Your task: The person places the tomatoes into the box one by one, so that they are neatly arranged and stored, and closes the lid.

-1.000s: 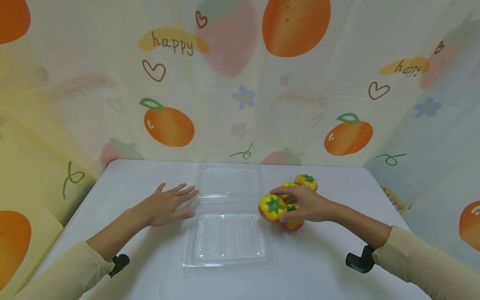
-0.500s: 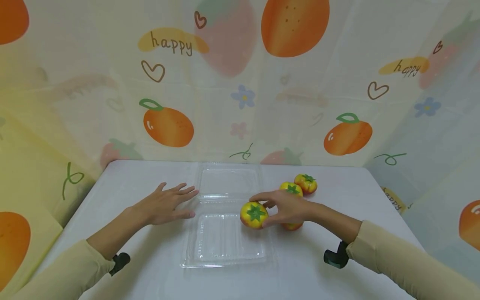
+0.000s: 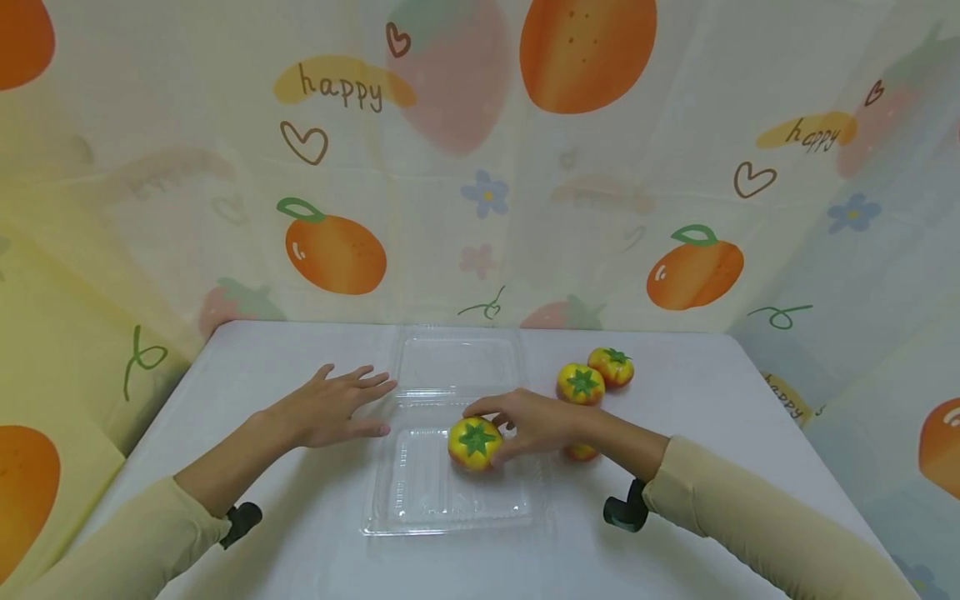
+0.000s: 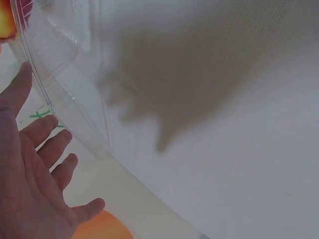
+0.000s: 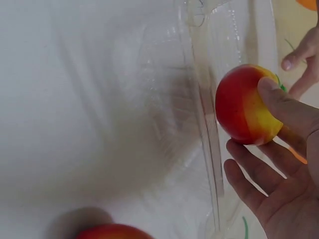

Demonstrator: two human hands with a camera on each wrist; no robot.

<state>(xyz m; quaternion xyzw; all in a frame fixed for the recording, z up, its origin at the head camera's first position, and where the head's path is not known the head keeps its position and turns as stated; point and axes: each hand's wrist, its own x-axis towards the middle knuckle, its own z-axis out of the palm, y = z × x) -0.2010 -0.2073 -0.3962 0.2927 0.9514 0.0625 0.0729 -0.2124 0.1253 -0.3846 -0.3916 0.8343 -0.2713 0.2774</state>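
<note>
My right hand [image 3: 536, 423] holds a round yellow-and-red fruit [image 3: 474, 442] with a green star-shaped cap, pinched between thumb and fingers. In the head view, the fruit overlaps the base of a clear plastic clamshell box [image 3: 420, 492], whose lid [image 3: 459, 362] lies folded back behind it. The right wrist view shows the thumb across the fruit's [image 5: 244, 104] yellow side and fingertips below. My left hand [image 3: 337, 408] is at the box's left side with fingers spread, holding nothing; in the left wrist view, its fingertips are near the box's clear edge [image 4: 37, 64].
Right of the box, two more such fruits, a nearer one [image 3: 581, 384] and a farther one [image 3: 611, 367], sit on the white table [image 3: 675, 383]. Another fruit [image 3: 581, 452] is partly hidden behind my right wrist. A fruit-patterned cloth [image 3: 420, 233] hangs behind the table.
My right hand has carried the fruit leftward, from beside the other fruits to over the box base. The left hand has stayed in place.
</note>
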